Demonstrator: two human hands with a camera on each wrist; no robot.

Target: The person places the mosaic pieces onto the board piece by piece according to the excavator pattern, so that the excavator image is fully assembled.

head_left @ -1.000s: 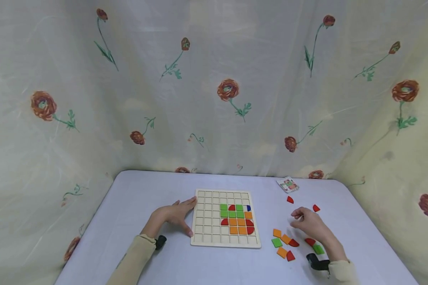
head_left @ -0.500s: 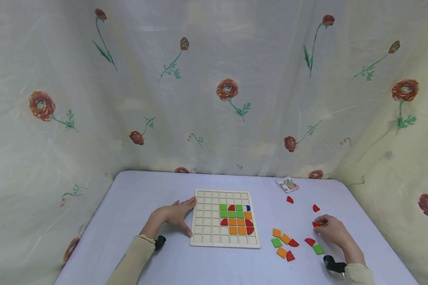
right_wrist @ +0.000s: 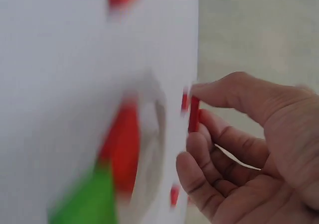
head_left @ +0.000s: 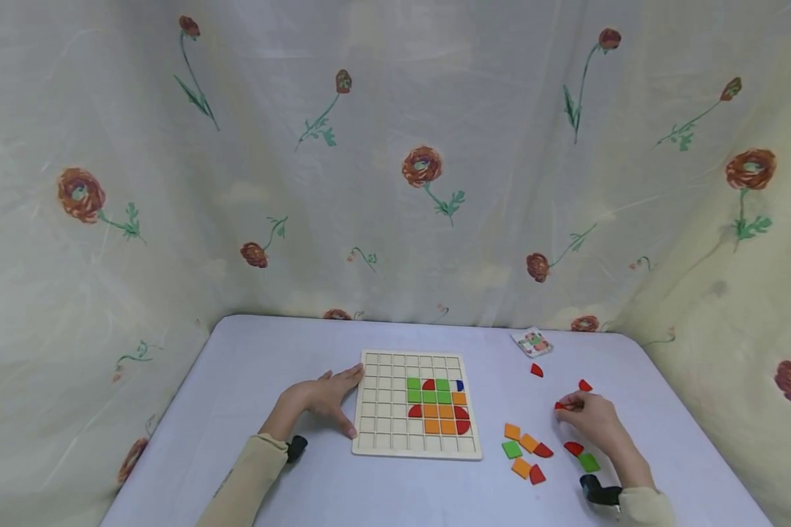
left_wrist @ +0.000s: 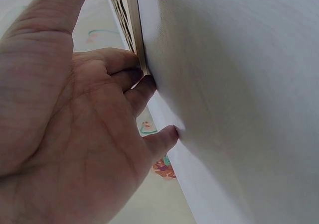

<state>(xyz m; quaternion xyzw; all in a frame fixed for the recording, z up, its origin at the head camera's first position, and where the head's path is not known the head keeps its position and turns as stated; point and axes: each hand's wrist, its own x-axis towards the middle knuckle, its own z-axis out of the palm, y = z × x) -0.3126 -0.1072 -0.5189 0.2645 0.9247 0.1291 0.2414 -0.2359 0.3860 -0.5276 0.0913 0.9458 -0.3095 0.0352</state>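
My left hand (head_left: 323,399) rests at the left side of a pale wooden grid board (head_left: 382,417), thumb and fingers spread against its edge. In the left wrist view, fingertips touch the board's side (left_wrist: 134,25). Green, orange, red and blue tiles fill part of the grid, toward its right side. To the right of the board, my right hand (head_left: 593,421) pinches a red quarter-circle tile (right_wrist: 194,113) between thumb and fingers, just above the table. Below this hand lie another red tile (head_left: 573,449) and a green square tile (head_left: 589,462), blurred in the right wrist view.
Between board and right hand, orange tiles (head_left: 521,468), a green tile (head_left: 512,449) and red tiles (head_left: 537,475) lie loose. Farther back are two red tiles (head_left: 537,370) and a small patterned card (head_left: 532,342). A flowered curtain (head_left: 395,278) hangs behind the table.
My right hand went right and took hold of the red quarter-circle tile, then came back left with it, off the table. The left hand and board stayed still.
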